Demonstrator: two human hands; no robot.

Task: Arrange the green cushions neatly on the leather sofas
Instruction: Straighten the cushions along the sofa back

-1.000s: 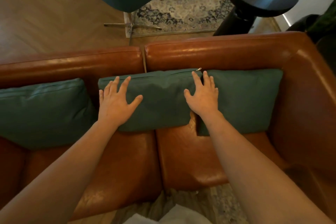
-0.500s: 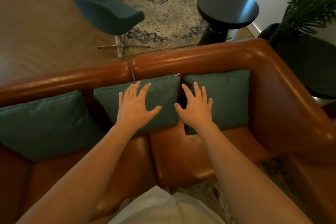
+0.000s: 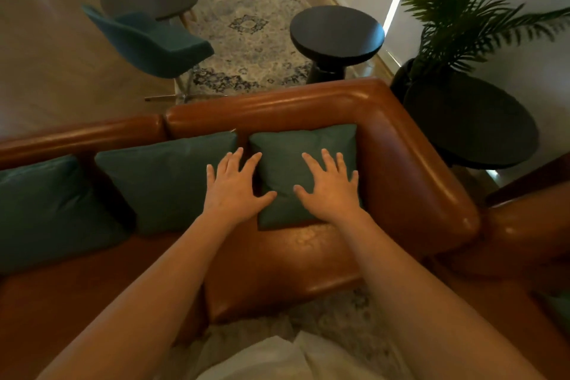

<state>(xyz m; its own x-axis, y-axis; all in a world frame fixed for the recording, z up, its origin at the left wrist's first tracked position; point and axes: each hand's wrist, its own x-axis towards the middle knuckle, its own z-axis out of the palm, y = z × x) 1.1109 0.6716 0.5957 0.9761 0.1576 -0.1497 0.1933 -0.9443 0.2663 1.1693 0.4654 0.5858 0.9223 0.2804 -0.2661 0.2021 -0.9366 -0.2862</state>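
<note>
Arms outstretched, left hand spread flat between two cushions, right hand spread flat on corner cushion, sofa beneath

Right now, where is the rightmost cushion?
Head view, right of centre: the rightmost cushion stands in the sofa corner, beside the middle cushion, with the right hand flat on it.

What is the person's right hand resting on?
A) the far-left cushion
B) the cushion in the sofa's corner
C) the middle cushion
B: the right hand lies flat, fingers spread, on the corner cushion.
</note>
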